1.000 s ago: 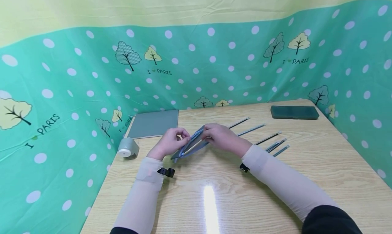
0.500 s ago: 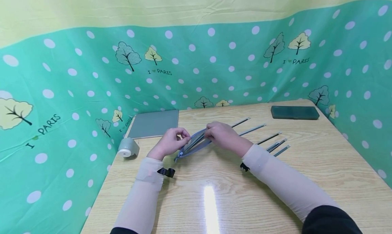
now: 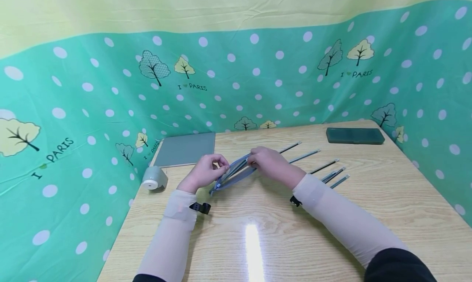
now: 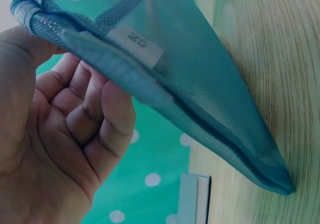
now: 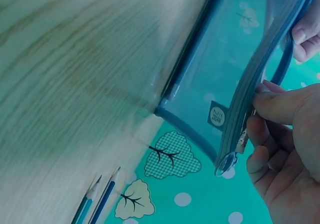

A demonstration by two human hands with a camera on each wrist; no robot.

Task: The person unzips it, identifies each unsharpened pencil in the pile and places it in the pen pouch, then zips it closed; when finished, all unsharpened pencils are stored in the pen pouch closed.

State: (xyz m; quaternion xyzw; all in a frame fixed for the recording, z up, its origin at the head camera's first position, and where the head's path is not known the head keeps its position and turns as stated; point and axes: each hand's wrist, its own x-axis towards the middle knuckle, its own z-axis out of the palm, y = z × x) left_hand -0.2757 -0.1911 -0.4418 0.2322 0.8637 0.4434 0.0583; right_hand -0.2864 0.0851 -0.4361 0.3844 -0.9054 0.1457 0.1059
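The left hand (image 3: 204,173) pinches one edge of a blue zip pouch (image 4: 187,79), and the right hand (image 3: 268,163) pinches its rim farther along, so the pouch hangs tilted between them, near the surface (image 3: 295,241). From the head, its mouth shows parted, with slim pencil-like items (image 3: 234,172) inside. Only the left wrist view reveals a mesh face and a white label (image 4: 135,45) marked "25"; only the right wrist view reveals a see-through side, a printed tag (image 5: 218,115) and a metal ring (image 5: 226,163) at the zip's end. Past the right hand, loose pencils (image 3: 333,175) lie on the surface; two sharpened tips (image 5: 98,182) show from that wrist. Farther out stand a grey-green rounded device (image 3: 155,177), a flat grey board (image 3: 186,148) and a dark green case (image 3: 355,135), before a dotted curtain (image 3: 221,81).
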